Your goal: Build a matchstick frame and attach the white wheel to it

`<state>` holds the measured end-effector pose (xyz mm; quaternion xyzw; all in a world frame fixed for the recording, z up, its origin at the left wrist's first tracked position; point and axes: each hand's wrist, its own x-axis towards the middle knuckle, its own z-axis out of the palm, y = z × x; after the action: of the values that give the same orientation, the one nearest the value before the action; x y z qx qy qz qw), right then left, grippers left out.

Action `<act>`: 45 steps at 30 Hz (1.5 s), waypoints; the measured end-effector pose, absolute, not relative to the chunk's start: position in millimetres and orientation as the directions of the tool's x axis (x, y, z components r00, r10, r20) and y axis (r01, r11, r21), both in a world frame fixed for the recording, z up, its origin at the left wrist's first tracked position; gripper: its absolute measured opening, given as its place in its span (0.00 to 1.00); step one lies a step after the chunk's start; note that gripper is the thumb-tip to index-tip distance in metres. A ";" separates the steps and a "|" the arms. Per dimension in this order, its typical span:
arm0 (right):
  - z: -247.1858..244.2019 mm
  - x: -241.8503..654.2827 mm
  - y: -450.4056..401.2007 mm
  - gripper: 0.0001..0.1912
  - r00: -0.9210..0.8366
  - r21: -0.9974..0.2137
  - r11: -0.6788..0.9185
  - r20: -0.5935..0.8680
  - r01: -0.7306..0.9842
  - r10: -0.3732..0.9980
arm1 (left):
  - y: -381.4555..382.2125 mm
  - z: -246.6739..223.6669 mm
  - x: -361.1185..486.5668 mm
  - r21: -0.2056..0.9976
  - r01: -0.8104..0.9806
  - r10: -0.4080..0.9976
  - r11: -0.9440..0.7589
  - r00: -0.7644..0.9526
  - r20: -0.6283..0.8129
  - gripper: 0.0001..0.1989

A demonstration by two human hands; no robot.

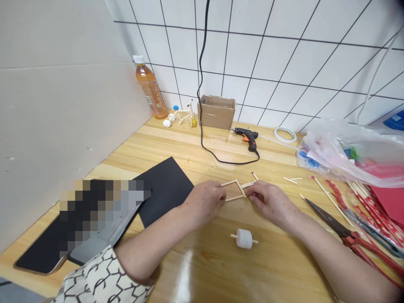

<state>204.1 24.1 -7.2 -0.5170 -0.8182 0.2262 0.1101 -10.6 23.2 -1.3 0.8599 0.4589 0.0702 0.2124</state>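
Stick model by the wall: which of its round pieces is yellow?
The yellow piece sits nearest the cardboard box; the white pieces and blue piece sit farther left.

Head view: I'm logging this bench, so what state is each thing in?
Stick frame, held in the left hand
Right hand, at the frame, hold partly hidden
White cylinder, on its side, stick through it
Glue gun, lying down, heat not visible
Scissors, lying flat, blades apparently shut
Bottle, capped, standing
Cardboard box, open-topped
Tape roll, lying flat
Black sheet, flat, partly hidden
Plastic bag, rumpled
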 end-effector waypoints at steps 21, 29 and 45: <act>-1.0 208.6 25.0 0.11 -0.402 -0.453 0.354 -0.011 0.818 0.916 | 31.3 1.1 -20.7 0.349 0.870 0.922 -0.349 0.385 -0.040 0.08; 20.0 218.1 26.2 0.10 -0.347 -0.454 0.360 0.116 0.815 0.931 | 29.5 0.5 -21.4 0.383 0.848 0.924 -0.366 0.380 0.042 0.08; 31.5 235.5 26.5 0.13 -0.077 -0.714 0.224 0.232 0.663 0.970 | 24.8 5.0 -20.7 0.434 0.793 0.902 -0.428 0.406 0.147 0.08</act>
<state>235.5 26.5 31.5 -0.5830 -0.7002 0.2197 0.3488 -20.7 24.8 5.0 0.8249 0.5137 0.1825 0.1495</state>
